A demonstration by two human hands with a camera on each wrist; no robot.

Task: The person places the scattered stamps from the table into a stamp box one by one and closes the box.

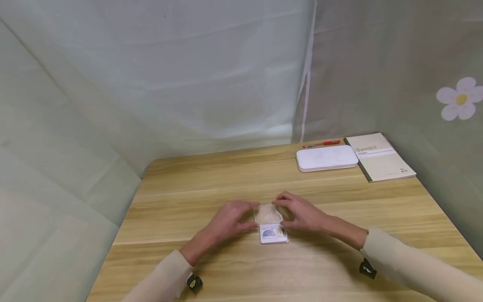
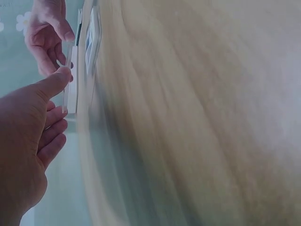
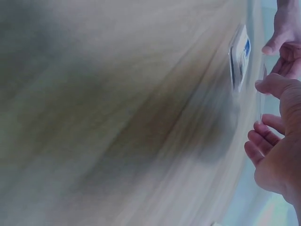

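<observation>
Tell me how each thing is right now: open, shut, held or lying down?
Left hand: pinching one side of the clear piece.
Right hand: pinching its other side.
Clear piece: held up off the table.
Small printed case: lying flat; can't tell if open.
Long white case: shut.
Notebook: shut, lying flat.
Red pen: lying down; can't tell if capped.

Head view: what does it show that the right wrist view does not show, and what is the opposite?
Only the head view: the red pen, the notebook and the printed flower.
Only the right wrist view: the palm side of the right hand, close up.
Both: the left hand, the clear piece held between the hands, the small picture box and the table.
</observation>
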